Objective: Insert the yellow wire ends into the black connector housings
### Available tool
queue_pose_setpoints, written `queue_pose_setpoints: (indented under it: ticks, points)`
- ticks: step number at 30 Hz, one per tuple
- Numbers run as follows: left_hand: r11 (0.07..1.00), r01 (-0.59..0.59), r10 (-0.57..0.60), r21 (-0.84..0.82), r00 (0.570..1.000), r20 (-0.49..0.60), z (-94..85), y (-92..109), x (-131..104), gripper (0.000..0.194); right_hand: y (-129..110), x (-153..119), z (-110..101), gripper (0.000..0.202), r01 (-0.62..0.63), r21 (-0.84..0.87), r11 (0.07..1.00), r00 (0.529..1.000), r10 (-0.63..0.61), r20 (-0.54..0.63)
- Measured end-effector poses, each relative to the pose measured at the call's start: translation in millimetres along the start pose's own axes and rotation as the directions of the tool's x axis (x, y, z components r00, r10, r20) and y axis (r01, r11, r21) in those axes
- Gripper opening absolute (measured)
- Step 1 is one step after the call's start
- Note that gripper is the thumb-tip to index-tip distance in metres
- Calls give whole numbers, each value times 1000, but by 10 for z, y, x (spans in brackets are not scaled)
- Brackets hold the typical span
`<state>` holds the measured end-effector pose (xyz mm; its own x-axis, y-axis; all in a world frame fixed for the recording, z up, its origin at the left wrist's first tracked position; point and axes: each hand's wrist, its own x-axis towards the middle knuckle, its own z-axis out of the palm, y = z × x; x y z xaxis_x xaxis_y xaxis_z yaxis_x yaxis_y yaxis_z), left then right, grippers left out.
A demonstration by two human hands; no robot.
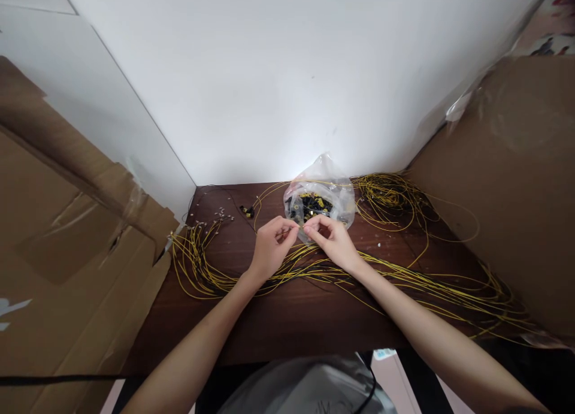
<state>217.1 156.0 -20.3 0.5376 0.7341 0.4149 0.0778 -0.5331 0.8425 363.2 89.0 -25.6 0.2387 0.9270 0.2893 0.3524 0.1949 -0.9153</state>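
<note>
My left hand (274, 241) is closed in a pinch on a thin yellow wire (301, 226), whose small end shows between my fingertips. Facing it, almost touching, my right hand (333, 239) pinches at the same spot; whatever it grips is too small to make out. Just behind both hands stands an open clear plastic bag (345, 192) with small black and yellow parts (317, 205) in it. Beneath my wrists a long bundle of yellow and black wires (287, 274) runs across the dark wooden table (269, 330).
A coil of yellow wire (381, 192) lies at the back right. Small metallic bits (222, 215) and a few black-yellow pieces (247, 211) are scattered at the back left. Cardboard (76, 252) flanks the left side, more cardboard (503, 180) the right; a white wall (269, 90) stands behind.
</note>
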Motion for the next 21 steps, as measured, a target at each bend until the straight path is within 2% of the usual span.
queue_pose_setpoints:
  ticks: [6,9,11,13,16,21]
  points:
    - [997,57,-54,-48,997,53,2,-13,-10,13,-13,-7,21,18,16,-30,999,1000,-16,9]
    - [995,65,-62,-79,997,42,6,13,-12,12,-55,-21,28,14,86,-75,993,991,-93,-96]
    - [995,62,-61,-85,998,8,10,41,-12,12,-95,-39,28,12,147,-119,982,968,-167,-188]
    - [994,55,-58,-92,998,-34,15,68,-10,12,-133,-61,24,11,190,-164,968,948,-224,-228]
    - [991,54,-63,-119,996,-69,23,91,-7,12,-162,-87,23,12,212,-188,959,948,-248,-199]
    - [995,54,-59,-87,997,-54,31,82,-19,13,-149,-87,37,14,218,-145,965,959,-239,-154]
